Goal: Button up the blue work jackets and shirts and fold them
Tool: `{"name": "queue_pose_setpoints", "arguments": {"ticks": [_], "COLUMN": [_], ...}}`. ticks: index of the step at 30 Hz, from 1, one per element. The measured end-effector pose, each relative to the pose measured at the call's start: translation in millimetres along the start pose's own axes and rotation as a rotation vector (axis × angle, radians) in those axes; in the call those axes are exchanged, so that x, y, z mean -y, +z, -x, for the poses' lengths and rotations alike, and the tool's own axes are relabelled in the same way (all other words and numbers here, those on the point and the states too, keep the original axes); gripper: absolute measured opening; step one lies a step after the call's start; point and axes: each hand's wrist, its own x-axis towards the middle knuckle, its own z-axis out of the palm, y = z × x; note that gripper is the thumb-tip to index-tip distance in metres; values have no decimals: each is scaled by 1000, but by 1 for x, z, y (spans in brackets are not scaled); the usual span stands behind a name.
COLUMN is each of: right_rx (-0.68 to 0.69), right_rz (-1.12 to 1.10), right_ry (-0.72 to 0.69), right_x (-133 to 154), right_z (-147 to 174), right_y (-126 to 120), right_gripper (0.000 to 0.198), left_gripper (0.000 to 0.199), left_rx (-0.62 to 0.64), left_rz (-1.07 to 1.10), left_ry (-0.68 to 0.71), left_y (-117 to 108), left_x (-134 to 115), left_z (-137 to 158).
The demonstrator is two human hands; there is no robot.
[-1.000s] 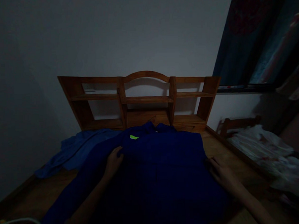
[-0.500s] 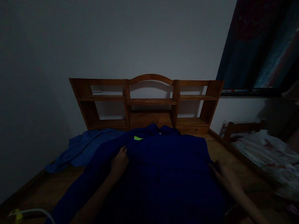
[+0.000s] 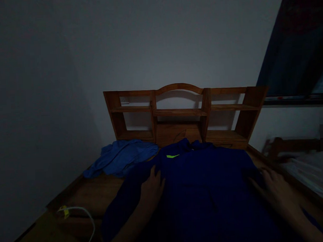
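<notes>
A dark blue long-sleeved shirt [image 3: 207,194] lies spread out in front of me, its collar at the far end. A bright green strip [image 3: 172,156] marks its upper left part. My left hand [image 3: 151,189] rests on the left side near the sleeve, fingers spread over the cloth. On the right edge, my right hand [image 3: 278,189] has its fingers curled around some fabric, with the thumb toward the middle of the shirt. Dim light hides the shirt's lower folds.
A lighter blue garment [image 3: 125,156] lies crumpled at the back left of the wooden surface [image 3: 92,191]. Behind stands a wooden shelf unit [image 3: 179,113] against the wall. A pale cable [image 3: 86,211] with a yellow tag curves at the left. Plastic bags [image 3: 308,175] lie at the right.
The view has turned left, so everything sits further right. The fingers of my left hand have spread on the cloth. My right hand stays at the shirt's right edge.
</notes>
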Motion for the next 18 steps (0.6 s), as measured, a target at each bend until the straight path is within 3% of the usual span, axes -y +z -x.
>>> {"name": "queue_pose_setpoints", "arguments": {"ticks": [3,9,13,18], "right_rx": [127,444,540,615], "right_rz": [-101,-401,-526,-568], "right_ry": [-150,-427,-532,-593], "right_x": [68,200,255,292], "right_z": [-2,-2,-16,-37], "right_y": [1,1,9,49], "right_gripper": [48,49,56,61], "left_gripper": [43,47,44,48], "left_rx": [-100,-13,-4,-34], "left_rz": [-15,-70,-78,78], "left_ry": [-35,-145,-247,-347], "left_y": [-18,-22,-21,-11], "left_x": [24,73,104,128], "left_z": [27,90,124,162]}}
